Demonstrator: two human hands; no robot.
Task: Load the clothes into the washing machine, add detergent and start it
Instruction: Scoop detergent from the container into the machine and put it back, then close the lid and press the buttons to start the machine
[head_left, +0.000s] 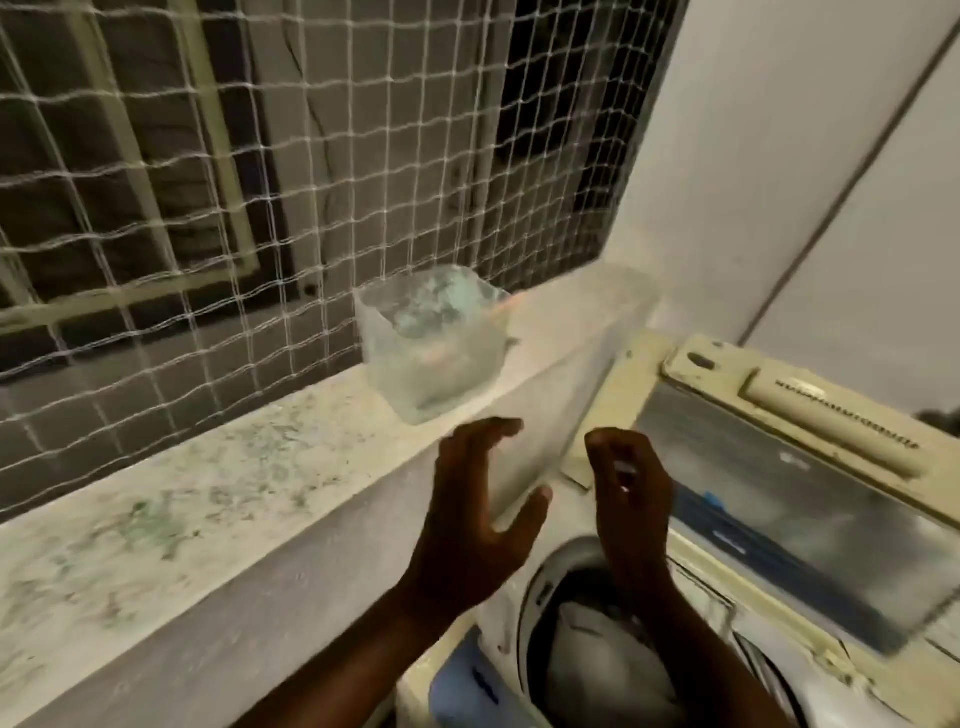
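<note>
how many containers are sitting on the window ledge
1: a clear plastic container on the ledge by the netting, just beyond the left hand. More may sit outside the frame.

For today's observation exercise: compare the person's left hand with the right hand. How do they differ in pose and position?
The left hand is spread open with the thumb out, beside the ledge; the right hand has its fingers curled loosely, above the washing machine opening. The left hand is nearer the clear container than the right. Both are empty and raised.
</note>
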